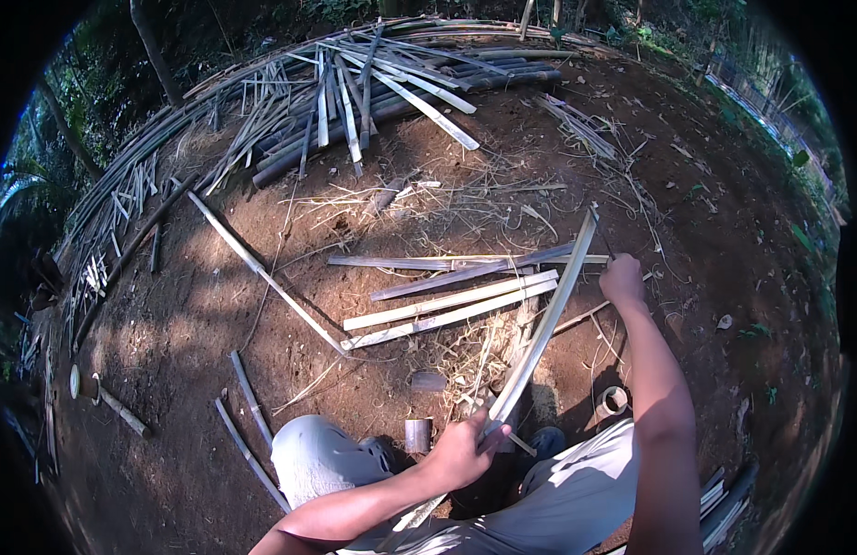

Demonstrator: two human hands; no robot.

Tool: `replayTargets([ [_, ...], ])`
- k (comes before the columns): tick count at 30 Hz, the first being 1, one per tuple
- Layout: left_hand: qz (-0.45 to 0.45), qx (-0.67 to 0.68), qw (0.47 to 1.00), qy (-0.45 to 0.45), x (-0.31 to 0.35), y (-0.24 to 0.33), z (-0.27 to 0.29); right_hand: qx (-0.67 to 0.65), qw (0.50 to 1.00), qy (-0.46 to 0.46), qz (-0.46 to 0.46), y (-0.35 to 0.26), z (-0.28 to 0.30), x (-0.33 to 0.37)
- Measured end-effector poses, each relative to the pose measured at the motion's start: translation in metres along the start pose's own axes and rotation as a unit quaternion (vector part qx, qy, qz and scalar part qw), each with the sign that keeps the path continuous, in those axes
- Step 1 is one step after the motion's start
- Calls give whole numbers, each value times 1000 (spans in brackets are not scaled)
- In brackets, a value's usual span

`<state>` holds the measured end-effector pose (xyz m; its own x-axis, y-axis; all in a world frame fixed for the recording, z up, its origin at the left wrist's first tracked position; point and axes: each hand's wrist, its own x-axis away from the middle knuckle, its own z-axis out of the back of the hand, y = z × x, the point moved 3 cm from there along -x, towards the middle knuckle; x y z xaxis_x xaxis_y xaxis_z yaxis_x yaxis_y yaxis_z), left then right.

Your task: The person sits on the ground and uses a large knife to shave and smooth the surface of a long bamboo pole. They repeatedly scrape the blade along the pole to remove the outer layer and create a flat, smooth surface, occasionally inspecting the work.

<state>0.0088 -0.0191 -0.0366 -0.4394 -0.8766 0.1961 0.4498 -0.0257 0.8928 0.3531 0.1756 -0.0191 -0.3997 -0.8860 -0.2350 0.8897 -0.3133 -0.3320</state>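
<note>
A long pale split bamboo strip (545, 338) slants up and away from my lap. Its lower part is gripped in my left hand (465, 451), fingers wrapped round it above my knees. My right hand (623, 280), arm stretched forward, is closed on a thin dark knife (604, 239). The blade points up beside the strip's far end; whether it touches cannot be made out. Beyond the strip lie two pale bamboo splits (447, 303) and darker bamboo pieces (465, 272) on the ground. Thin shavings (479, 370) are heaped under the strip.
A large pile of bamboo poles and splits (382, 88) spreads across the back. One long split (262, 268) lies at left. Short bamboo sections (417, 435) and an open bamboo ring (613, 400) stand near my legs. Several bamboo pieces (725, 509) lie at lower right.
</note>
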Motion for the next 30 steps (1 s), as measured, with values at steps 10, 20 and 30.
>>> replayTargets([
  [10, 147, 227, 962, -26, -28, 7, 13, 67, 951, -103, 285, -88, 3, 69],
  [20, 123, 175, 975, -65, -28, -1, 12, -310, 924, -89, -205, 23, -19, 1],
  [30, 57, 59, 989, 125, -62, 6, 30, -89, 981, -107, 136, -56, 14, 55],
])
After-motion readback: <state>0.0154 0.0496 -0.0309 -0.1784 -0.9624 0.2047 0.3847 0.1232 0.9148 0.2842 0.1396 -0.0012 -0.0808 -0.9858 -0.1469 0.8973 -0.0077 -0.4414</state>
